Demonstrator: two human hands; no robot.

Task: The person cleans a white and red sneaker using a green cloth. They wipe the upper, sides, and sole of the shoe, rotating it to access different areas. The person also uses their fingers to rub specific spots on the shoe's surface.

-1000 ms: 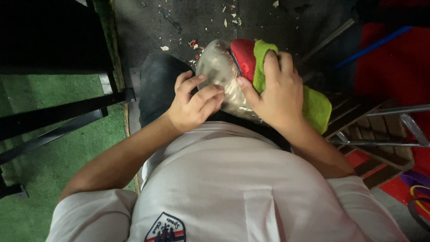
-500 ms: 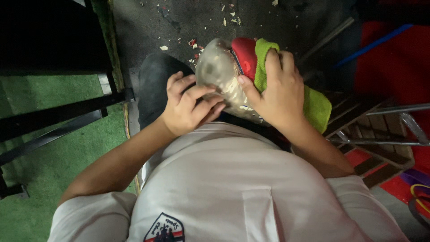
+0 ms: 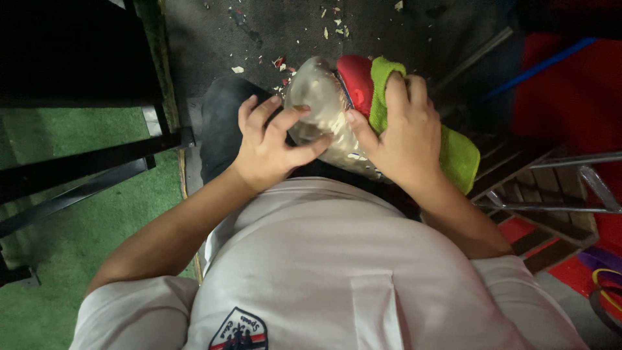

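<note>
A clear plastic bag (image 3: 319, 97) with pale flecks on it covers a red and green object (image 3: 363, 84) on my lap. My left hand (image 3: 269, 142) pinches the clear plastic at its near left side, fingers curled onto it. My right hand (image 3: 402, 136) wraps over the right side, fingers on the green cloth-like part (image 3: 460, 155) and thumb pressing the plastic. The underside of the object is hidden by both hands.
Dark floor (image 3: 272, 32) with scattered pale and red scraps lies ahead. Green turf (image 3: 65, 233) and black metal bars (image 3: 78, 172) are at left. Red matting (image 3: 570, 91), a blue rod (image 3: 544, 65) and a metal frame (image 3: 570, 181) stand at right.
My left hand has shifted slightly on the plastic, fingers spreading and regripping. The right hand and the bundle stay almost in place.
</note>
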